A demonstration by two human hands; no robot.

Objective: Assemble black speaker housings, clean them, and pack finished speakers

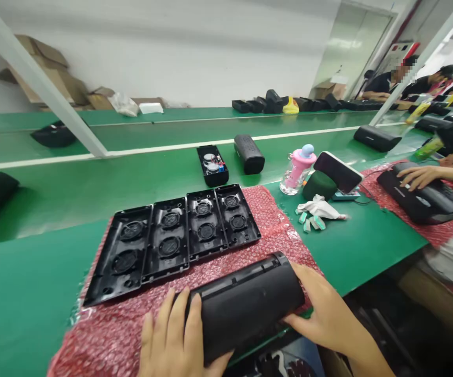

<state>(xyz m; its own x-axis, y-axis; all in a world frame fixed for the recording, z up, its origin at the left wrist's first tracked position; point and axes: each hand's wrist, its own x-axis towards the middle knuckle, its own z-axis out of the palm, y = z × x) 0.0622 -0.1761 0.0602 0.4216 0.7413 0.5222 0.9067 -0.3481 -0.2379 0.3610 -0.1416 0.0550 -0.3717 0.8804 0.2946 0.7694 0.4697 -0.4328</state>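
Between my two hands is a black speaker housing (250, 303), tilted over the front edge of the table. My left hand (175, 335) is wrapped round its left end, fingers on top and thumb below. Its right end is gripped by my right hand (316, 303), with part of the fingers hidden behind it. Just beyond, several open black speaker shells (167, 246) lie side by side on red bubble wrap (104, 340), their insides with round speaker seats facing up.
Further back, an open speaker box (213, 166) shows wires, beside a closed speaker (249, 154). A pink-lidded bottle (297, 170), a phone (338, 172) and a white cloth (323, 208) stand to the right. A co-worker's hand (418, 175) rests on another speaker (418, 199).
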